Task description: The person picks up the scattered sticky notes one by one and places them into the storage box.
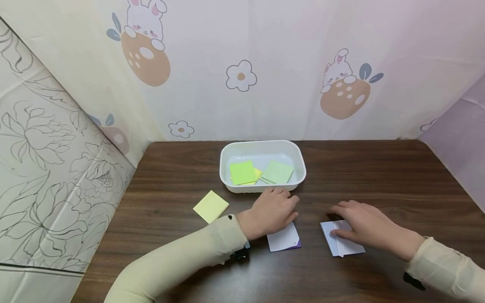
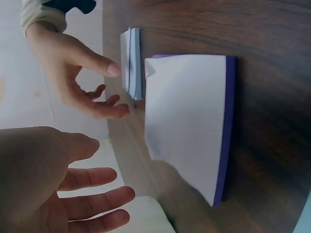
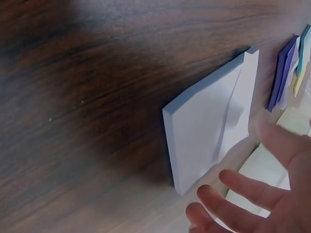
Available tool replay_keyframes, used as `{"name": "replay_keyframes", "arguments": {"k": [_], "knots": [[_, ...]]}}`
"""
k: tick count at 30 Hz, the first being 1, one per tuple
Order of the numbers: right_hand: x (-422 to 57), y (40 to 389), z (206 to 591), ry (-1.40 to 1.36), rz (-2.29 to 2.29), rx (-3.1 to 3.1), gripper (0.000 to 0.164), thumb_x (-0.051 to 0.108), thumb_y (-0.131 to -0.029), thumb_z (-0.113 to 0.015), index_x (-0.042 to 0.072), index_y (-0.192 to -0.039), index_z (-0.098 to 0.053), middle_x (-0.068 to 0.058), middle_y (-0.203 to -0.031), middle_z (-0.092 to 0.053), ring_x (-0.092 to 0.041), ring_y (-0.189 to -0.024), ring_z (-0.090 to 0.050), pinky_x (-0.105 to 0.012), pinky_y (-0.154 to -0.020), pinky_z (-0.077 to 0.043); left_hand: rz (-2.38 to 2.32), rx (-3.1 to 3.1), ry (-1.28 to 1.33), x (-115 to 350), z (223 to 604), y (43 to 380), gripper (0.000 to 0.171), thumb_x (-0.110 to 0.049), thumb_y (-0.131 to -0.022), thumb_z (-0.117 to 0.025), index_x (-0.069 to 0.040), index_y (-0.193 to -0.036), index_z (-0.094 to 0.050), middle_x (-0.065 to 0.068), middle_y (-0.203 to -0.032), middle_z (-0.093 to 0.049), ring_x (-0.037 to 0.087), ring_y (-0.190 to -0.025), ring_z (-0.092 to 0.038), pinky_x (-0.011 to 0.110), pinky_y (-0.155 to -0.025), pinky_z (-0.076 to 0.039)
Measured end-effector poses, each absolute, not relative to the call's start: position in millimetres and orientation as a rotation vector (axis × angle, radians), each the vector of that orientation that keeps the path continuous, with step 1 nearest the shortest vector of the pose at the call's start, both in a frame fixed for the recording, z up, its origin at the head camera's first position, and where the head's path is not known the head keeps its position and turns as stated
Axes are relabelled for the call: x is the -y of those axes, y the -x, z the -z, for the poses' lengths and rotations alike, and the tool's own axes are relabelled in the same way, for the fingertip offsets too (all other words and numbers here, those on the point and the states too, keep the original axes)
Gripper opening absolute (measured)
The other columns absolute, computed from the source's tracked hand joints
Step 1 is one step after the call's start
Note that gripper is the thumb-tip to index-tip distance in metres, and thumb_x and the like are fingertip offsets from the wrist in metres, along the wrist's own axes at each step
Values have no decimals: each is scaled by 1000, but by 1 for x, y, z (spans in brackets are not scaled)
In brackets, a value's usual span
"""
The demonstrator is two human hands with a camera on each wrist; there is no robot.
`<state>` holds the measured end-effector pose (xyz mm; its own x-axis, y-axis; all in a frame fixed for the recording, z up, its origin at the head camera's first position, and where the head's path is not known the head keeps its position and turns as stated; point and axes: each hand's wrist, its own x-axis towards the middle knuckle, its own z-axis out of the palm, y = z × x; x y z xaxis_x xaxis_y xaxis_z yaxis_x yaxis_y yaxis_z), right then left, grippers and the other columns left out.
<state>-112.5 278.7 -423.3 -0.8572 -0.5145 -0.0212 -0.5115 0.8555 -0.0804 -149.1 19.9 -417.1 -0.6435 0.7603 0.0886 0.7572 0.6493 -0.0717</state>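
Note:
My left hand hovers over a sticky-note pad with a white top sheet and purple edges. The left wrist view shows that pad flat on the table, its sheet bent at one side, with the loosely spread left fingers apart from it. Farther right, my right hand is over a pale blue pad with a loose white sheet across its top. In the right wrist view the right fingers are relaxed and apart from this pad. Neither hand holds anything.
A white plastic tub stands at the back, holding a bright green pad, a pale green pad and something yellow. A pale yellow pad lies front-left of it. A teal pad is mostly hidden under my left forearm.

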Motion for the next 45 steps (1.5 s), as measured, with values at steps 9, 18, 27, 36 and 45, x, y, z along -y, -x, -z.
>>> {"name": "replay_keyframes", "arguments": {"k": [9, 18, 27, 36, 45], "knots": [[-286, 110, 425, 894, 92, -2913, 77, 73, -62, -63, 15, -114, -65, 2, -103, -61, -16, -86, -59, -42, -67, -48, -91, 2734, 1318, -22, 426, 143, 25, -41, -93, -50, -22, -102, -62, -6, -93, -62, 13, -88, -55, 28, -70, -39], [-286, 107, 428, 909, 92, -2913, 76, 64, -57, -72, 16, -116, -64, 5, -99, -60, -15, -87, -57, -43, -68, -48, -156, 2703, 1330, -22, 436, 141, 25, -43, -93, -49, -23, -100, -62, -6, -92, -62, 13, -87, -55, 27, -69, -39], [-286, 108, 428, 851, 108, -2905, 83, 69, -54, -69, 12, -115, -64, 7, -93, -50, -8, -74, -49, -35, -61, -45, -141, 2711, 1328, -19, 437, 141, 23, -42, -93, -50, -24, -100, -62, -7, -92, -62, 13, -88, -54, 27, -70, -38], [-285, 109, 429, 895, 145, -2913, 67, 60, -56, -74, 14, -103, -62, 8, -89, -48, -5, -65, -44, -31, -54, -41, -132, 2716, 1335, -18, 437, 140, 24, -41, -93, -50, -23, -101, -63, -6, -92, -62, 13, -87, -55, 27, -70, -39], [-284, 114, 425, 943, 104, -2936, 41, 40, -72, -74, 11, -99, -62, 8, -83, -60, -8, -72, -55, -35, -58, -46, -137, 2703, 1334, -18, 439, 140, 22, -40, -93, -50, -23, -97, -62, -6, -92, -62, 13, -87, -55, 28, -69, -38]]}}
